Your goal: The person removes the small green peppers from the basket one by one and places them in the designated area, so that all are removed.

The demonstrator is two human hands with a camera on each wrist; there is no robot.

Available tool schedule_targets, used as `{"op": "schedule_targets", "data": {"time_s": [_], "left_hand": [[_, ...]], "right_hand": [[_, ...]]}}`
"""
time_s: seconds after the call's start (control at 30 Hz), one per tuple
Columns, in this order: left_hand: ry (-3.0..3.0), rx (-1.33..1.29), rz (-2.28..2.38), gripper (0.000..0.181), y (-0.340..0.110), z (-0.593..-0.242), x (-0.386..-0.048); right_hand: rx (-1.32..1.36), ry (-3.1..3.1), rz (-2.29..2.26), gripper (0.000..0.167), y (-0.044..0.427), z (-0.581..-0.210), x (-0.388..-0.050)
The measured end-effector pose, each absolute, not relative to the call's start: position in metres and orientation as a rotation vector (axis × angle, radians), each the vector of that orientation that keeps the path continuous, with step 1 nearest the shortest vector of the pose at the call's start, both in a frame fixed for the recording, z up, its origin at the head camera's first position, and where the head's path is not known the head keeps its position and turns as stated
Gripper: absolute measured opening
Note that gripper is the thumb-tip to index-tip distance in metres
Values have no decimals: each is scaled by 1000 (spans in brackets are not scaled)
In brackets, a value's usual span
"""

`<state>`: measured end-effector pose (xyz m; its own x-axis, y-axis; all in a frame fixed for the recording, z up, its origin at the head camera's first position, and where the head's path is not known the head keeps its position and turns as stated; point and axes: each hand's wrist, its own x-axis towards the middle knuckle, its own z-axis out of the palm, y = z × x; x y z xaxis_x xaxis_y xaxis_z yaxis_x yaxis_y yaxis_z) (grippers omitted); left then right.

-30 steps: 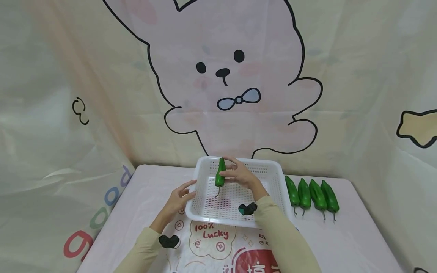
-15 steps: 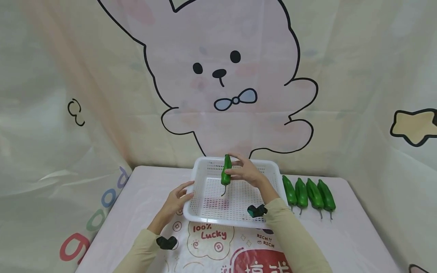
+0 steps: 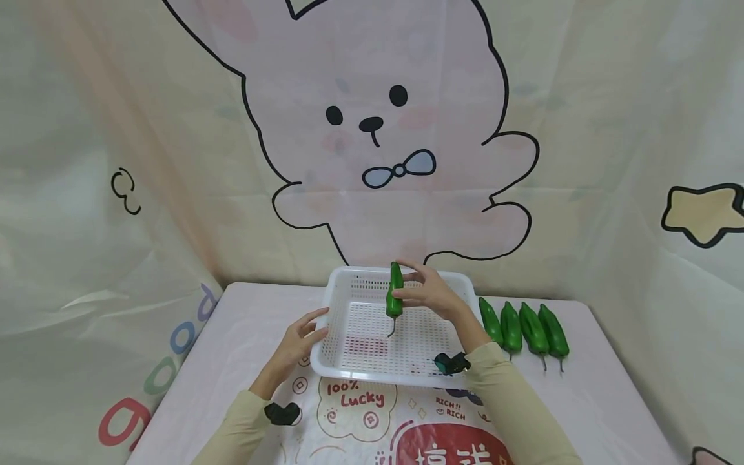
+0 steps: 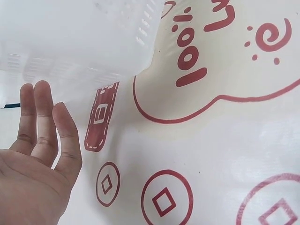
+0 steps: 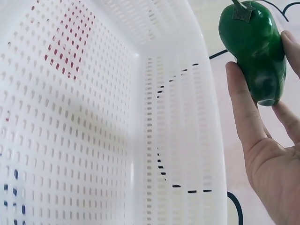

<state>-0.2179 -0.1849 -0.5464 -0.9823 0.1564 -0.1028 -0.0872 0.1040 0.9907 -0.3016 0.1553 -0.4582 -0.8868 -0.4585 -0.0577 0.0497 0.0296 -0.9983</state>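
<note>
A green chili pepper (image 3: pixel 395 290) hangs over the white perforated basket (image 3: pixel 383 377), its stem pointing down in the head view. My right hand (image 3: pixel 433 294) holds it between thumb and fingertips. From the right wrist, the pepper (image 5: pixel 258 51) shows its stem end, with fingers on both sides of it. At the basket's left rim is my left hand (image 3: pixel 295 343), its fingertips touching or very close to the wall. In the left wrist view that hand (image 4: pixel 40 154) has mostly straight fingers and nothing in its grasp. I see no pepper inside the basket.
Several more green chili peppers (image 3: pixel 533 328) lie in a row on the table, right of the basket. A white tablecloth (image 3: pixel 593 400) with printed red figures covers the table. Behind it hangs a curtain (image 3: pixel 372 219) printed with a cartoon animal.
The right hand has carried the pepper a little to the right above the basket. The left hand stays by the basket's left rim. The head view has shifted slightly.
</note>
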Motion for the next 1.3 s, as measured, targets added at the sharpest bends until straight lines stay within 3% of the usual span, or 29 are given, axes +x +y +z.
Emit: {"op": "schedule_targets", "data": {"time_s": [0.7, 1.0, 1.3], "left_hand": [[2182, 67, 1976, 54, -185, -545, -218], [2182, 59, 1978, 54, -185, -545, -217], [2172, 57, 1989, 54, -185, -545, -217]], "right_hand": [[-407, 2061, -1933, 83, 240, -437, -272], [-361, 2209, -1857, 87, 276, -441, -251], [-316, 2404, -1746, 81, 320, -456, -232]]}}
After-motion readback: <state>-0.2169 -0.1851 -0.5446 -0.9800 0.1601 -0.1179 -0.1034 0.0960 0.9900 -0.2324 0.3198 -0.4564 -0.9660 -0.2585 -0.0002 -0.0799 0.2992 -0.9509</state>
